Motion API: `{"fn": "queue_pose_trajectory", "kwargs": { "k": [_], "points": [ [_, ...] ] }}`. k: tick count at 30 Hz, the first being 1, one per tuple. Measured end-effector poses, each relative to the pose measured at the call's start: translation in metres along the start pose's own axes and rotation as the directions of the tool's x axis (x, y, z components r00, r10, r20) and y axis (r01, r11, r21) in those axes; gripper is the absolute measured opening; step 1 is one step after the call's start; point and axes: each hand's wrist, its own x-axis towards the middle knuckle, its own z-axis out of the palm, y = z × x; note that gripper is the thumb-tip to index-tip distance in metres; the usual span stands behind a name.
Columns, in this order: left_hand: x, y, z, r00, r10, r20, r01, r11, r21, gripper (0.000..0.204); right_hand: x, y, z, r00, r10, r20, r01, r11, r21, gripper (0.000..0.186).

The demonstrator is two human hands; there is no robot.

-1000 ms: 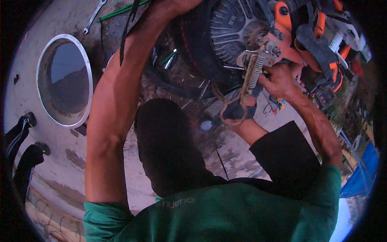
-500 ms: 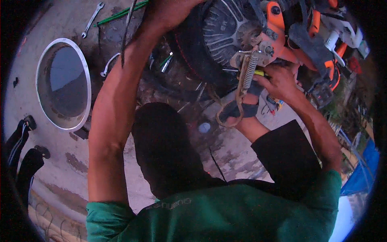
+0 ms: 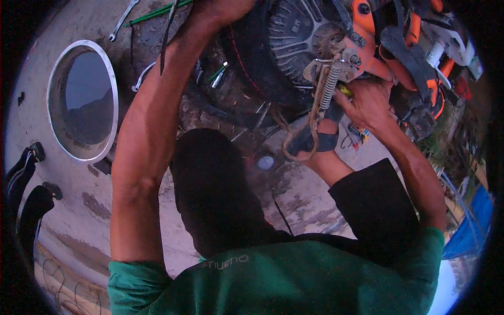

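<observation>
Currently, the right hand (image 3: 370, 100) sits at the upper right of the frame, its fingers curled and thumb pressed to a small, bright yellow object (image 3: 345, 91) that is mostly hidden, so it appears closed on it. Just left of that hand stands a silvery coil spring (image 3: 328, 92), alongside a rusty, bent metal bar (image 3: 314, 123) that ends in a loop lower down. The left hand (image 3: 231, 7) is cut off by the top edge, beside a black rubber tyre (image 3: 240, 63); whether it is open or gripping something cannot be told.

The tyre surrounds a grey, ribbed metal wheel hub (image 3: 294, 44) at the upper middle, and an orange metal arm (image 3: 363, 29) with bolts meets the hub on its right. Below the spring, behind the looped bar, a bare foot in a dark-strapped sandal (image 3: 323, 142) rests on the ground.

At the upper left lies a silver open-ended wrench (image 3: 123, 21), with thin green rods (image 3: 160, 12) just to its right. Below them, a wide, round basin with a pale metal rim (image 3: 115, 105) holds dark, reflective liquid. A small metal tool with a green part (image 3: 218, 77) lies between the left forearm and the tyre. At the far right hangs a blue sheet (image 3: 472, 226).
</observation>
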Motion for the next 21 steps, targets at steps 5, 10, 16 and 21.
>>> {"fn": "queue_pose_trajectory", "kwargs": {
  "k": [5,10,16,21],
  "points": [
    [-0.013,0.008,0.000,0.998,-0.056,-0.008,0.055,0.998,-0.038,0.081,0.011,0.018,0.026,0.976,-0.141,-0.165,0.169,0.971,0.171,0.045],
    [-0.007,0.008,0.002,0.998,-0.047,0.031,0.048,0.998,-0.050,0.085,0.013,0.020,0.022,0.972,-0.183,-0.145,0.210,0.957,0.200,0.046],
    [0.003,0.006,0.002,0.996,-0.068,0.051,0.073,0.993,-0.091,0.089,0.018,0.020,0.027,0.961,-0.245,-0.127,0.269,0.934,0.234,0.047],
    [0.009,0.001,0.002,0.990,-0.129,0.059,0.132,0.989,-0.062,0.095,0.016,0.010,0.018,0.963,-0.244,-0.113,0.265,0.931,0.252,0.048]
  ]
}}
